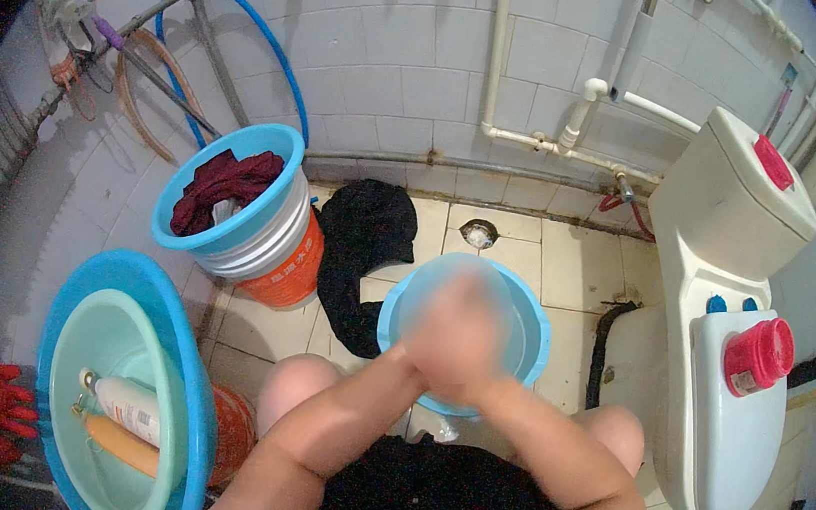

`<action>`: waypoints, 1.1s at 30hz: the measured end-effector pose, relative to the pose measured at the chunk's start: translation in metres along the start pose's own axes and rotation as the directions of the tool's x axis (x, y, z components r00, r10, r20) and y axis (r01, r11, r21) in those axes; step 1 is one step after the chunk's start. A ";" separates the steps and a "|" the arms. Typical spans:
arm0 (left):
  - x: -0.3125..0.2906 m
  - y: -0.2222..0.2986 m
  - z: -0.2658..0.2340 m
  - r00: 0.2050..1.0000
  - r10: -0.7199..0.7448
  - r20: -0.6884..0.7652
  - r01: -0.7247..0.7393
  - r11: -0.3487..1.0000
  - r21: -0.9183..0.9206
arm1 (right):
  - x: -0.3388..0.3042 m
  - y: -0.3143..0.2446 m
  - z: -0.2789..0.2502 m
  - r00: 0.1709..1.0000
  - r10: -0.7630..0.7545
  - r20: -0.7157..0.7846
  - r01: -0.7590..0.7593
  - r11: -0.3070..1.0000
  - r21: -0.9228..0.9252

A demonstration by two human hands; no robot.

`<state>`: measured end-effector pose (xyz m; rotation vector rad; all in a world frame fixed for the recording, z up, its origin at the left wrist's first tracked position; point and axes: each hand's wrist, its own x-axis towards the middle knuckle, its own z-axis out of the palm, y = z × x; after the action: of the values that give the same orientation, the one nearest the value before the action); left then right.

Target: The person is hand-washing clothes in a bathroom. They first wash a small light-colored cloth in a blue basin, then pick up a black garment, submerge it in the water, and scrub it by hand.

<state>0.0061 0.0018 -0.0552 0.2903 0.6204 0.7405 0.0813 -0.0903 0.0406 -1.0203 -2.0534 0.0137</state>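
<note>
Light-blue basin [538, 320] sits near the frame's centre under both hands [456, 336], too blurred to tell their grip; the step seems two-handed work there, the next move likely calling for staying within its rim.

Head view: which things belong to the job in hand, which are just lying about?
Likely in use:
left hand and right hand, blurred, grip unclear
light-blue basin beneath them

Likely just lying about:
black cloth
dark red cloth
white bottle
red tub on toilet lid

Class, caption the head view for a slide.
Both hands, blurred, over a blue basin on tiled floor, black cloth beside it.
</note>
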 end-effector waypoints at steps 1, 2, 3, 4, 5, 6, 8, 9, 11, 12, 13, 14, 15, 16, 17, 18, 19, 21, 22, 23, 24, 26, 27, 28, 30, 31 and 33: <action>-0.036 -0.010 0.043 0.995 0.103 0.007 -0.103 0.992 0.076 | 0.003 0.016 0.003 0.996 0.090 -0.016 -0.091 0.991 -0.098; -0.051 -0.016 0.076 0.980 0.193 0.052 -0.199 0.968 0.154 | 0.011 0.035 -0.006 0.983 0.175 -0.054 -0.183 0.957 -0.224; -0.039 -0.018 0.070 0.989 0.148 -0.004 -0.143 0.962 0.233 | 0.014 0.050 -0.009 0.959 0.265 -0.103 -0.284 0.900 -0.331; -0.026 -0.024 0.044 0.970 0.206 0.131 -0.217 0.973 0.076 | 0.014 0.056 -0.003 0.929 0.339 -0.149 -0.370 0.833 -0.411; -0.008 -0.031 0.016 0.923 0.278 0.266 -0.264 0.960 -0.089 | 0.007 0.049 0.009 0.941 0.269 -0.206 -0.328 0.875 -0.355; 0.000 -0.034 -0.002 0.852 0.359 0.380 -0.275 0.926 -0.257 | 0.006 0.039 0.013 0.953 0.242 -0.182 -0.295 0.876 -0.381; -0.003 -0.014 0.005 0.792 0.029 0.610 0.160 0.954 -0.254 | 0.009 0.012 0.011 0.972 0.195 -0.130 -0.232 0.872 -0.430; -0.004 -0.026 0.008 0.752 0.219 0.622 -0.027 0.953 -0.302 | 0.008 0.007 0.012 0.980 0.172 -0.099 -0.198 0.871 -0.450; -0.038 -0.015 0.054 0.995 0.096 0.009 -0.094 0.987 -0.130 | 0.016 0.033 0.001 0.748 0.635 -0.192 -0.627 0.771 0.111; -0.039 -0.007 0.065 0.995 0.097 0.016 -0.095 0.992 -0.086 | 0.021 0.047 -0.007 0.565 0.815 -0.132 -0.727 0.567 0.387; -0.038 -0.004 0.069 0.996 0.091 0.015 -0.091 0.995 -0.048 | 0.017 0.059 -0.001 0.556 0.812 -0.175 -0.674 0.564 0.477; -0.037 0.000 0.070 0.996 0.086 0.013 -0.086 0.996 -0.008 | 0.012 0.071 0.006 0.542 0.811 -0.219 -0.610 0.559 0.562; -0.031 0.003 0.062 0.996 0.074 0.058 -0.075 0.997 0.024 | 0.006 0.077 0.010 0.523 0.811 -0.262 -0.537 0.552 0.638; -0.030 0.009 0.060 0.997 0.076 0.029 -0.076 0.997 0.000 | 0.007 0.074 0.010 0.478 0.870 -0.121 -0.497 0.381 0.780; -0.029 0.015 0.059 0.997 0.077 0.000 -0.077 0.997 -0.024 | 0.008 0.067 0.008 0.442 0.897 0.031 -0.440 0.187 0.879; -0.028 0.018 0.058 0.997 0.077 -0.029 -0.079 0.996 -0.047 | 0.010 0.061 0.005 0.417 0.890 0.185 -0.368 -0.021 0.930; -0.028 0.021 0.059 0.994 0.094 -0.062 -0.096 0.995 -0.025 | 0.013 0.056 -0.001 0.380 0.890 0.252 -0.351 -0.113 0.930; -0.022 0.017 0.055 0.993 0.111 -0.046 -0.110 0.993 0.031 | 0.007 0.064 0.001 0.424 0.901 0.086 -0.459 0.132 0.879; -0.022 0.017 0.054 0.991 0.126 -0.041 -0.124 0.991 0.057 | 0.007 0.066 0.001 0.458 0.889 0.011 -0.504 0.249 0.827; -0.030 0.018 0.063 0.998 0.049 -0.028 -0.048 0.998 0.042 | 0.009 0.064 -0.001 0.546 0.829 -0.121 -0.518 0.447 0.729; -0.041 0.020 0.074 1.000 -0.027 -0.015 0.028 0.999 0.028 | 0.013 0.059 -0.007 0.635 0.737 -0.233 -0.505 0.624 0.597; -0.044 0.023 0.072 0.990 -0.112 0.085 0.114 0.993 -0.010 | 0.019 0.047 -0.013 0.813 0.480 -0.329 -0.371 0.863 0.342; -0.034 0.024 0.058 0.978 -0.120 0.169 0.128 0.991 -0.034 | 0.018 0.037 -0.012 0.886 0.332 -0.323 -0.260 0.934 0.247; -0.031 0.026 0.051 0.960 -0.122 0.252 0.140 0.989 -0.054 | 0.018 0.026 -0.012 0.937 0.174 -0.303 -0.132 0.979 0.154; -0.041 0.033 0.074 0.986 -0.022 0.166 0.021 1.000 0.005 | 0.015 0.006 -0.013 0.961 0.024 -0.275 0.015 0.990 0.137; -0.039 0.034 0.073 0.986 0.008 0.168 -0.012 1.000 0.025 | 0.015 0.001 -0.013 0.964 -0.054 -0.260 0.091 0.987 0.132; -0.038 0.031 0.073 0.985 0.062 0.164 -0.067 0.998 0.021 | 0.014 0.004 -0.012 0.942 0.050 -0.333 0.009 0.985 0.174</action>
<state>0.0130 -0.0050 0.0321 0.3933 0.4678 0.7625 0.0874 -0.0827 0.0563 -0.8696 -1.6982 0.0262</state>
